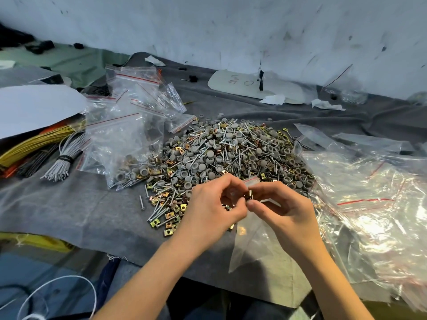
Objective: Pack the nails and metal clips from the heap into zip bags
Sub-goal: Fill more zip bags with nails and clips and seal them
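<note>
Head view. Found a clip pinched in the curled fingertips of the left hand, just at the mouth of a bag. Saw the right hand pinching that mouth between thumb and fingers, bag hanging below over the near edge of the cloth. Logged both hands just in front of the heap of nails, clips and grey caps. Noted filled bags left of the heap, loose bags right, wire bundles far left, and a white board at the back, against the wall.
</note>
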`<state>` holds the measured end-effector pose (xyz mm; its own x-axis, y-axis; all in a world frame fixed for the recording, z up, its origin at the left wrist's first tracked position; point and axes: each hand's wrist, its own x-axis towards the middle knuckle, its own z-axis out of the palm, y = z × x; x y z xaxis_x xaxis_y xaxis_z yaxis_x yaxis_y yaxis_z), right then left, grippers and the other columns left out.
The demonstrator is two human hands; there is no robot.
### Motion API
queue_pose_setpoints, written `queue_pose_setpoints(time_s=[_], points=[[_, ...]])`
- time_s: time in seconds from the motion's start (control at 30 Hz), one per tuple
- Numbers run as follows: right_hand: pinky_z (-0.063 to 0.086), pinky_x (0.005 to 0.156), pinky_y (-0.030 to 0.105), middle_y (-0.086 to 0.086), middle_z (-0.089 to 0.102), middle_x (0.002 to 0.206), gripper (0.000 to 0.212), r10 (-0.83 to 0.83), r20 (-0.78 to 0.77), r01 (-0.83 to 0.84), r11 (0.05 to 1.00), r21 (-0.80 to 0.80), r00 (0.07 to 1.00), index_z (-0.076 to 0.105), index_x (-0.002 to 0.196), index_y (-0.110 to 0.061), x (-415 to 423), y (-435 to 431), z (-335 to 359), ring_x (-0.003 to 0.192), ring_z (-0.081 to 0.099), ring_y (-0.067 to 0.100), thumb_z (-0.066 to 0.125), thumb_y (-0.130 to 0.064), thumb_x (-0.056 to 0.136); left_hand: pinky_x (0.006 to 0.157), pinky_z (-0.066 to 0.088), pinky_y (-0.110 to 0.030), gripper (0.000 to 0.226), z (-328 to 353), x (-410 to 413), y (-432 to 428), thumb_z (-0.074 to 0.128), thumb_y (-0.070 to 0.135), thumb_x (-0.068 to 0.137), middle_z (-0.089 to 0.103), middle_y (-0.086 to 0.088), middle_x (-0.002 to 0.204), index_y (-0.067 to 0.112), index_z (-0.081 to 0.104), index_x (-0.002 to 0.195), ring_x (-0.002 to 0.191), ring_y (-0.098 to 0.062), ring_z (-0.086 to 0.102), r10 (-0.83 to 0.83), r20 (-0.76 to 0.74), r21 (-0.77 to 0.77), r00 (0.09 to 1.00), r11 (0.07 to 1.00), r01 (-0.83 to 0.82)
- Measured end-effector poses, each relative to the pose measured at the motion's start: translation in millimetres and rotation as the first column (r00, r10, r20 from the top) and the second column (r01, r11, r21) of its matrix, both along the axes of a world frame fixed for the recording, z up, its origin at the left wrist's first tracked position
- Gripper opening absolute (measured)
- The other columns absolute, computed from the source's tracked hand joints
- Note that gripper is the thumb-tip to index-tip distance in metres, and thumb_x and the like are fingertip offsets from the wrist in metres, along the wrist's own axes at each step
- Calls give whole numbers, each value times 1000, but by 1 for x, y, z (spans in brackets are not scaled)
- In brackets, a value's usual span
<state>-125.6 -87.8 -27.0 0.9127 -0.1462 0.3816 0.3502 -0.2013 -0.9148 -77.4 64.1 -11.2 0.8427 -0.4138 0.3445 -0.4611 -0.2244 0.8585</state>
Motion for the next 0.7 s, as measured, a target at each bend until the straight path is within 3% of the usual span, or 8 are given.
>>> queue_pose_setpoints(time_s=[0.17, 0.37, 0.47, 0.57, 0.63, 0.7], points=[[55, 76, 26, 0, 72, 90, 20, -3, 26, 3, 1000, 10, 1000, 70, 91, -32, -3, 2, -2, 81, 69, 17, 74, -25, 73, 67, 54, -31, 16, -1, 0, -1, 62, 14, 71, 66, 2, 72, 11, 65, 86, 64, -12, 62, -38, 104, 55, 994, 998, 32], [55, 73, 37, 1, 72, 87, 21, -43, 54, 42, 999, 18, 998, 71, 93, -31, -4, 2, -9, 77, 69, 24, 74, -25, 73, 62, 51, -21, 16, -2, 3, -2, 64, 8, 70, 62, 5, 68, 10, 66, 86, 65, -10, 59, -78, 167, 78, 983, 995, 66], [55, 70, 35, 0, 72, 82, 20, -61, 50, 59, 998, 34, 997, 72, 90, -31, -5, 2, -7, 72, 68, 21, 73, -24, 71, 59, 47, -16, 15, -4, 9, 0, 67, 2, 70, 60, 8, 68, 9, 67, 84, 64, -8, 57, -83, 205, 131, 975, 990, 57], [52, 59, 20, -2, 69, 70, 12, -178, 98, 165, 977, 132, 979, 71, 82, -28, -5, -10, 3, 59, 63, 10, 71, -22, 71, 55, 48, -28, 26, -13, 15, 9, 65, -7, 75, 65, 2, 64, 19, 68, 73, 58, -15, 59, 14, 71, 107, 997, 994, -22], [52, 60, 19, -3, 70, 73, 16, -182, 79, 176, 982, 68, 980, 70, 81, -31, 0, -15, 9, 61, 64, 10, 72, -17, 75, 57, 51, -34, 33, -4, 14, -3, 63, -2, 76, 67, 0, 63, 30, 63, 68, 61, -22, 64, 14, -18, 51, 1000, 999, -13], [54, 66, 23, -3, 72, 81, 33, -174, -13, 174, 985, 6, 985, 69, 85, -32, 6, -11, 2, 70, 67, 12, 67, 0, 81, 65, 55, -32, 27, 0, 26, -22, 63, 1, 77, 66, 1, 66, 27, 61, 70, 65, -20, 65, -19, -29, 128, 999, 992, 23]])
